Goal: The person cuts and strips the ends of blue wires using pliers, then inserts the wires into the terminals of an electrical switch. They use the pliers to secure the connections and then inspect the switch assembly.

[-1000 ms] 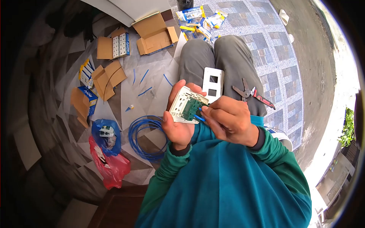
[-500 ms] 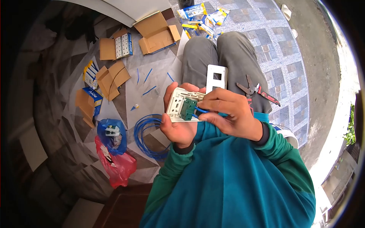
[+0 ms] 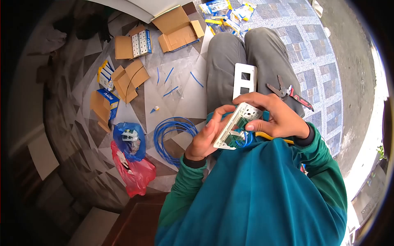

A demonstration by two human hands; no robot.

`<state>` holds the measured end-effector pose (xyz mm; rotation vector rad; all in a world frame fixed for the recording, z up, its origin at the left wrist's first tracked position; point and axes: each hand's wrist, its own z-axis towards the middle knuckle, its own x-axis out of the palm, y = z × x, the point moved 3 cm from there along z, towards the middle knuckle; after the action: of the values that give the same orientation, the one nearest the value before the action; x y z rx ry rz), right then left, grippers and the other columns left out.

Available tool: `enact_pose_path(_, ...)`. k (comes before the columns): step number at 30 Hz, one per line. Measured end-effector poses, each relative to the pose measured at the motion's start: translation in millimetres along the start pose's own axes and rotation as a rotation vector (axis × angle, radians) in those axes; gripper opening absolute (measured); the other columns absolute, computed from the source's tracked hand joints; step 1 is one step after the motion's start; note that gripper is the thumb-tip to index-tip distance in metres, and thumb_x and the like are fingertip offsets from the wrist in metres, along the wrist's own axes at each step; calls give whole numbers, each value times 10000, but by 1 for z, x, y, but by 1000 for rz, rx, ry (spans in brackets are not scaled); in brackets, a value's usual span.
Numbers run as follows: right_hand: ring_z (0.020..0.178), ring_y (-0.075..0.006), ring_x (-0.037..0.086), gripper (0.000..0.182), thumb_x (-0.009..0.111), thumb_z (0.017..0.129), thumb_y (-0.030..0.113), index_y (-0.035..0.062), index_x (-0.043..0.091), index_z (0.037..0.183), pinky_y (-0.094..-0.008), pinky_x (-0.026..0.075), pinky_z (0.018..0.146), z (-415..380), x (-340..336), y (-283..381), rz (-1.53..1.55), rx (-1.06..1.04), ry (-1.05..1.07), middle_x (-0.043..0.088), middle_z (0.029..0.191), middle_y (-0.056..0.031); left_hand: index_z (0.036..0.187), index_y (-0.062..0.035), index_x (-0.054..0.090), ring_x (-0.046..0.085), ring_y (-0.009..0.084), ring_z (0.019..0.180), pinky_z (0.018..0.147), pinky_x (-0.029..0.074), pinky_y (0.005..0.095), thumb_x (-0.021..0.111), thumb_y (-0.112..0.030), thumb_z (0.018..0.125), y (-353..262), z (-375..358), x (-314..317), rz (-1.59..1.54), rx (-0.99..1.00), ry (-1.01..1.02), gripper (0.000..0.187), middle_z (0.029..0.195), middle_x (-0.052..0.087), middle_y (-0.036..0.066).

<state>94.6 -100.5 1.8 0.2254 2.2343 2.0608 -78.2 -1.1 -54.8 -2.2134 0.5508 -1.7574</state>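
My left hand (image 3: 205, 137) supports the left long side of a white outlet frame (image 3: 225, 140), its fingers behind and along the edge. Green terminal modules (image 3: 243, 124) sit in the frame, and short blue wires (image 3: 248, 141) loop out of its lower part. My right hand (image 3: 281, 117) is closed around the upper right part, thumb on the modules and fingers over the top edge. The frame is tilted, its wired side partly toward me. Just beyond it, a white cover plate (image 3: 249, 70) with rectangular openings lies on my thigh.
Red-handled wire strippers (image 3: 289, 93) rest on my right leg; a yellow handle (image 3: 266, 135) shows beneath my right hand. To the left lie a blue wire coil (image 3: 159, 141), cut wire pieces (image 3: 168, 75), open cardboard boxes (image 3: 176, 39), a blue bag (image 3: 130, 149) and a red bag (image 3: 141, 176).
The frame has turned and tilted, moving right and slightly down in view. My right hand has shifted from pinching the blue wires to gripping the frame and modules.
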Motion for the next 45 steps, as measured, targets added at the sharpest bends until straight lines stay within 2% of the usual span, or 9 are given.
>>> enact_pose_path(2,997,-396,591,530,710,786,144,24,548,1276,-431,467,906,0,8,-5,-166,-11,86,615,1120,-203,1461,-91,204,469,340,1254,981,449,482,437,-509,949,3,8,13,78,-13,-29,701,1393,392,210)
enact_pose_path(6,1203,-407,458,645,762,754,286,30,533,1299,-465,422,971,-7,13,2,-360,-135,-184,390,1389,-213,1506,-126,121,504,365,1216,919,510,518,383,-390,991,-3,14,20,142,84,-165,635,1373,416,225)
enact_pose_path(21,1190,-385,491,599,833,626,174,32,614,1164,-470,450,935,-15,36,-7,-389,-217,-407,430,1362,-223,1516,-149,83,495,313,1219,997,447,459,333,-545,988,13,11,24,162,457,-377,706,1430,371,209)
enact_pose_path(28,1058,-338,569,675,844,603,164,29,552,1196,-391,493,881,-9,39,-10,-378,-79,-235,532,1214,-137,1537,-190,52,182,361,1436,1154,181,524,402,-434,981,16,4,24,163,618,-307,701,1571,125,180)
enact_pose_path(33,1064,-287,558,628,786,527,112,70,610,1128,-374,506,848,-10,30,-9,-600,-166,122,546,1220,-102,1483,-121,299,345,401,1360,1104,231,621,305,-738,873,29,-21,-12,-784,197,-66,868,1470,363,216)
enact_pose_path(35,1072,-290,547,594,777,544,117,69,614,1113,-379,477,890,-8,36,-8,-649,-292,227,540,1234,-100,1466,-48,298,455,453,1256,997,357,677,358,-682,875,42,-37,-25,-985,-113,-352,868,1385,430,269)
enact_pose_path(37,1070,-314,553,511,789,604,97,68,613,1082,-410,489,851,-6,37,2,-757,-334,141,541,1220,-121,1458,13,253,500,494,1178,864,472,672,492,-542,849,35,-36,-22,-402,-330,76,857,1355,429,313)
enact_pose_path(39,1024,-312,566,414,808,653,116,53,606,1010,-400,494,815,-11,22,12,-657,-258,-22,541,1173,-142,1445,45,246,550,412,1109,813,563,462,617,-295,787,24,-30,-18,-450,-210,39,828,1414,341,313)
enact_pose_path(45,849,-267,499,142,683,692,126,29,611,767,-373,452,712,-77,17,-12,-1161,228,245,510,879,-98,1479,-31,246,479,274,1175,927,424,402,708,-152,704,6,-31,-40,-226,175,-208,910,1517,249,236)
